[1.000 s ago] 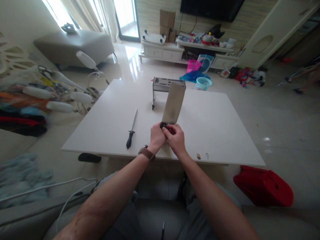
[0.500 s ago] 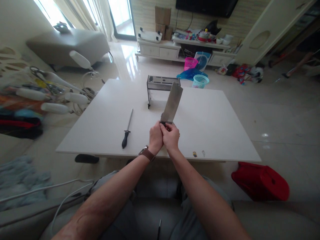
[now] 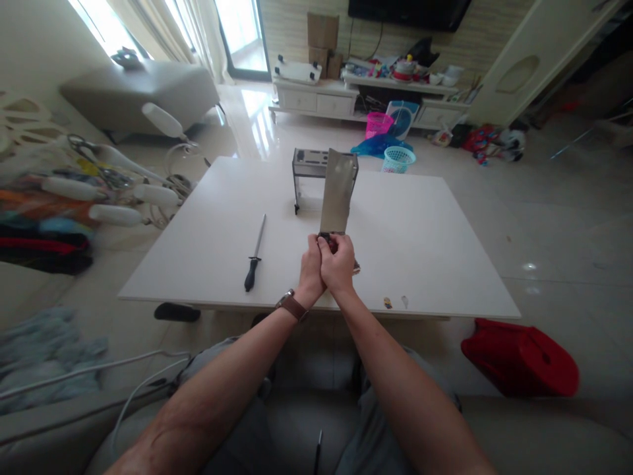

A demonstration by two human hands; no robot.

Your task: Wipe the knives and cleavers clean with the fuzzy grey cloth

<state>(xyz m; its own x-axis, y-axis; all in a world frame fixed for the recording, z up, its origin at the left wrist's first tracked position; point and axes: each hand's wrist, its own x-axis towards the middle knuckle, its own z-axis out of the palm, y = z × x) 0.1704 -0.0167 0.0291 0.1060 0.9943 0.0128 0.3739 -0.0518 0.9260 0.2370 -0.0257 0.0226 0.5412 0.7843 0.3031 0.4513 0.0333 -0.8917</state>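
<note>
A cleaver [image 3: 336,194] with a broad grey blade is held up over the white table [image 3: 410,237], its blade pointing away from me. My left hand [image 3: 311,267], with a brown-strapped watch at the wrist, is closed at the handle. Pressed against it, my right hand [image 3: 339,264] is closed round the handle too; the fingers hide most of the grip. To the left lies a sharpening steel [image 3: 254,257] with a black handle. Behind the blade stands a metal knife rack [image 3: 309,161], partly covered by it.
Two small stickers or trinkets, one a yellow figure [image 3: 388,303], lie near the table's front edge. A red stool-like object [image 3: 519,359] is on the floor at right. Beyond the table are a turquoise basket [image 3: 398,158] and a pink basket [image 3: 378,124]. White lamp arms [image 3: 116,214] stand at left.
The cleaver has turned from leaning right to nearly straight ahead, and its blade face is angled differently. Both hands stay on the handle, slightly raised.
</note>
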